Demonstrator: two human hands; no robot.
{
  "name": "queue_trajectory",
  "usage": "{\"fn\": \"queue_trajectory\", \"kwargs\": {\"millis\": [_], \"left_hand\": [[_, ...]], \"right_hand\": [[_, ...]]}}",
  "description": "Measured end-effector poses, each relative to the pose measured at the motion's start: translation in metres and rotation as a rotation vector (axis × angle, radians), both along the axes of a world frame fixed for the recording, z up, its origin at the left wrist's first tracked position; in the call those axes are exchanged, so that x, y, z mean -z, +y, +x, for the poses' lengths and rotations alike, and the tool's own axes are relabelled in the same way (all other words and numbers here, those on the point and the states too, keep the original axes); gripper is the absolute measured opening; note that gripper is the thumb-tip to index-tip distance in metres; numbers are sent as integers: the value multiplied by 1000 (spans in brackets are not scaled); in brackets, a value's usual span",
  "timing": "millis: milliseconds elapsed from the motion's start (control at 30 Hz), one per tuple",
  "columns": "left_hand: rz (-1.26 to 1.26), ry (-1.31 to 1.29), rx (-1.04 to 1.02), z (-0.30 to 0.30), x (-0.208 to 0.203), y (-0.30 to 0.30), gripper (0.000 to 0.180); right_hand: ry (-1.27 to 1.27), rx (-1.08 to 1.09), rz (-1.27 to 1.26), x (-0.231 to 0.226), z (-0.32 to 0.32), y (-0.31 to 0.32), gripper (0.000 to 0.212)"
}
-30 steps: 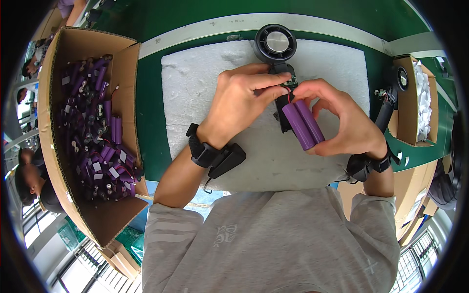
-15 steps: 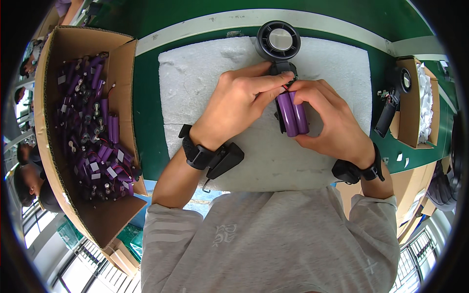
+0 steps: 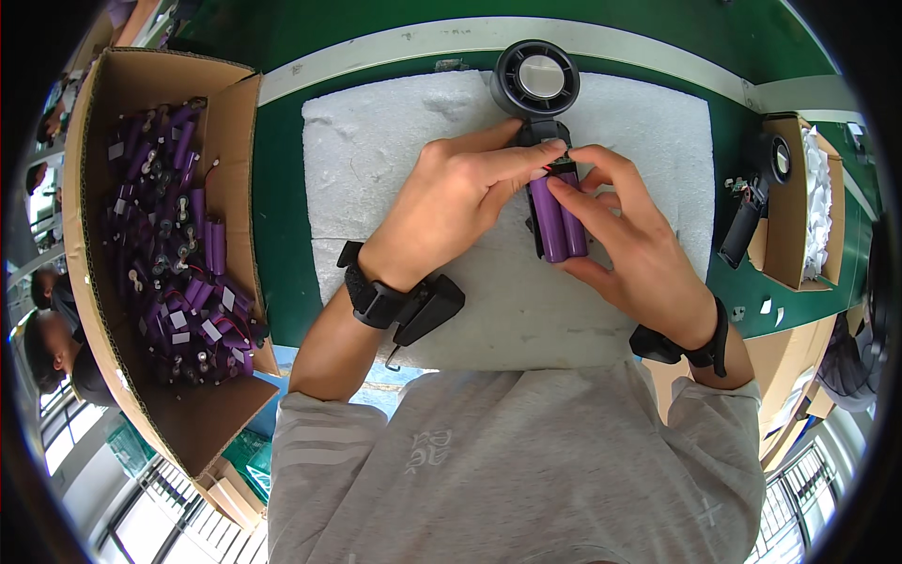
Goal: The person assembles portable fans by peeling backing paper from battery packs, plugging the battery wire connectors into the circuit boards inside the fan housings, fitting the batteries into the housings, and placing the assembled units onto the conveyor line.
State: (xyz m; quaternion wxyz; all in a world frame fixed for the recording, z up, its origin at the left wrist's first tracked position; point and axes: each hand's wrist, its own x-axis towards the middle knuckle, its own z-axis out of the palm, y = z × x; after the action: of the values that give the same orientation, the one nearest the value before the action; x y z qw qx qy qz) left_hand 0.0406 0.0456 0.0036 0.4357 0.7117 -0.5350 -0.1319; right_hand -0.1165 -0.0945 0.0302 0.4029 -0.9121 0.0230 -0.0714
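A black handheld fan (image 3: 536, 86) lies on a white foam sheet (image 3: 376, 127), its round head away from me and its handle pointing toward me. Two purple battery cells (image 3: 558, 224) lie side by side along the handle. My left hand (image 3: 449, 199) is closed round the neck and upper handle, thumb and fingertips at the small wires above the cells. Curved over the right side is my right hand (image 3: 639, 230), with its thumb on the cells and its index finger near their upper end. The fingertips partly hide the wires and circuit board.
On the left stands a cardboard box (image 3: 246, 179) of purple battery cells with wires. To the right, another fan (image 3: 747, 211) with exposed circuitry lies by a small box (image 3: 785, 202) of white pieces. White scraps (image 3: 766, 305) dot the green table (image 3: 282, 216).
My right hand's fingers have shifted: the index finger has stretched to the upper end of the cells and the thumb has come onto them. My left hand keeps nearly the same place.
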Motion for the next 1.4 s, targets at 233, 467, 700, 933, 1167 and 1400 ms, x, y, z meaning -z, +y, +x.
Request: {"fn": "queue_trajectory", "kwargs": {"millis": [233, 467, 700, 933, 1167, 1400], "left_hand": [[-13, 60, 12, 0, 1, 1, 37], [-4, 44, -24, 0, -1, -1, 33], [-4, 135, -21, 3, 5, 1, 38], [13, 202, 3, 6, 4, 2, 49], [67, 293, -34, 2, 2, -2, 54], [-2, 383, -56, 1, 2, -1, 51]], "right_hand": [[-114, -44, -121, 11, -2, -3, 48], [-136, -31, -150, 11, -1, -3, 35], [-165, -53, -129, 14, 2, -5, 33], [-102, -77, 0, 20, 5, -8, 43], [62, 53, 196, 19, 18, -9, 61], [28, -34, 160, 16, 20, -11, 68]]}}
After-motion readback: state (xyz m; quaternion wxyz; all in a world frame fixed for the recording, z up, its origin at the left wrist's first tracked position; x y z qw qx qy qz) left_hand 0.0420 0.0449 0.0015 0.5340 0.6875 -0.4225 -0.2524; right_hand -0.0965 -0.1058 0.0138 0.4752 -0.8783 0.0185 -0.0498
